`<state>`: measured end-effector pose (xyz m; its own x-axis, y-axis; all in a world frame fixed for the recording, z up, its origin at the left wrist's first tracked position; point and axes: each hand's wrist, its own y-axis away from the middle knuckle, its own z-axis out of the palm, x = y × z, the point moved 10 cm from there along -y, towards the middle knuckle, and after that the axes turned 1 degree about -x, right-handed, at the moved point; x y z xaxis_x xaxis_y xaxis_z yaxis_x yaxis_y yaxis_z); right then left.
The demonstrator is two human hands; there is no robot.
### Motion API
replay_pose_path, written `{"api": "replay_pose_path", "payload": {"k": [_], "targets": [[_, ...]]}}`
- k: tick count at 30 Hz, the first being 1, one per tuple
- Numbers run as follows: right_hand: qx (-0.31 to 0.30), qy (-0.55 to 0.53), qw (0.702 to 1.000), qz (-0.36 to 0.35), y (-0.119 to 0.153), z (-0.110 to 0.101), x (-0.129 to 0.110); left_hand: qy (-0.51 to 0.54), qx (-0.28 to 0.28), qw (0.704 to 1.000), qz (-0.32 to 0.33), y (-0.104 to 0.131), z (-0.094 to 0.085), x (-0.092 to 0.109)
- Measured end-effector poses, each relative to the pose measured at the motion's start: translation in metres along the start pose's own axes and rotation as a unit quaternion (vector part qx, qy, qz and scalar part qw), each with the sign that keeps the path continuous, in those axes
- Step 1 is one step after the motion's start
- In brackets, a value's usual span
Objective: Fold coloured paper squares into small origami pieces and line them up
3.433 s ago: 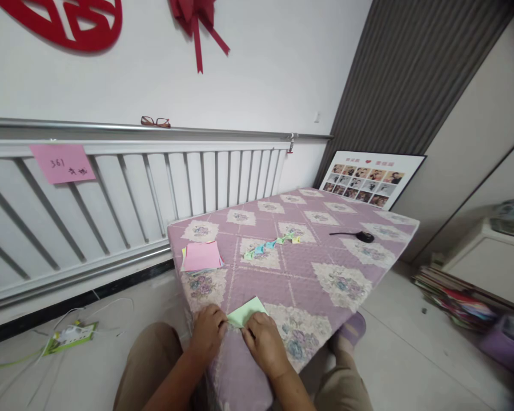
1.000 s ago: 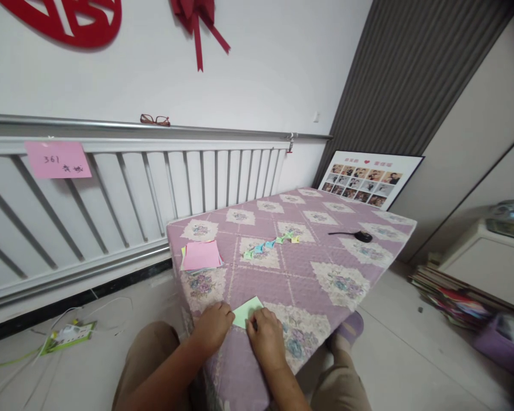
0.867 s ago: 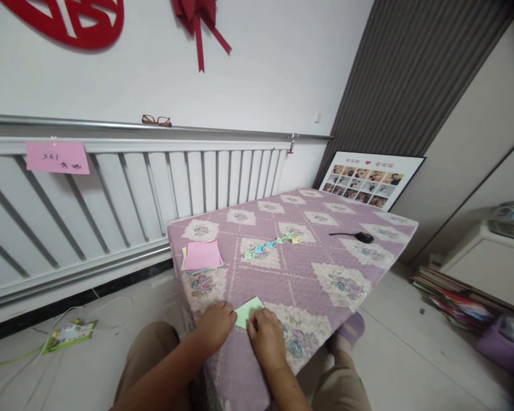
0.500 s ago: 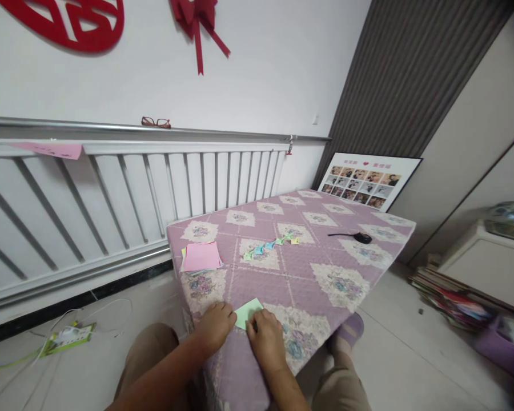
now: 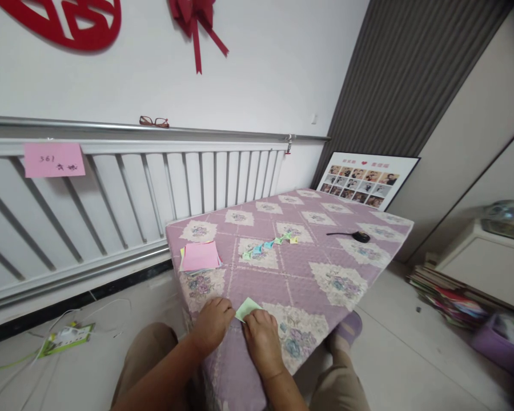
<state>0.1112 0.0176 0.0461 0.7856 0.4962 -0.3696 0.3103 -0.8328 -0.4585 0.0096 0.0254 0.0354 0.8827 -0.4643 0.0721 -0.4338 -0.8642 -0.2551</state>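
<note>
Fingers of the right hand (image 5: 262,337) had shifted left and flattened since half a second earlier, so that they hid more of the near edge of the green paper (image 5: 247,307). That paper lay on the near end of the table between both hands, and the left hand (image 5: 214,322) curled at its left corner; whether either one pinched it or only pressed, I could not tell. It looked partly folded, with more shaping probably left. Beyond it, a pink-topped stack of sheets (image 5: 200,256) lay flat, seemingly unused, while small blue, green and yellow folded pieces (image 5: 257,250) ran in a slanting row and appeared finished. Under everything spread a mauve floral tablecloth (image 5: 297,291), with a black long-handled utensil (image 5: 361,237) farther off. Down on the floor at left sat a power strip (image 5: 68,338). Along the wall stood a white radiator (image 5: 132,194) bearing a pink note (image 5: 55,160); a photo board (image 5: 364,177) leaned past the table's far end.
</note>
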Motion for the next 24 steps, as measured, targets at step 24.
{"api": "replay_pose_path", "payload": {"k": [24], "targets": [[0.108,-0.400,0.875,0.252,0.017,0.006,0.102,0.390,0.154,0.888,-0.186,0.014,-0.029,-0.046]]}}
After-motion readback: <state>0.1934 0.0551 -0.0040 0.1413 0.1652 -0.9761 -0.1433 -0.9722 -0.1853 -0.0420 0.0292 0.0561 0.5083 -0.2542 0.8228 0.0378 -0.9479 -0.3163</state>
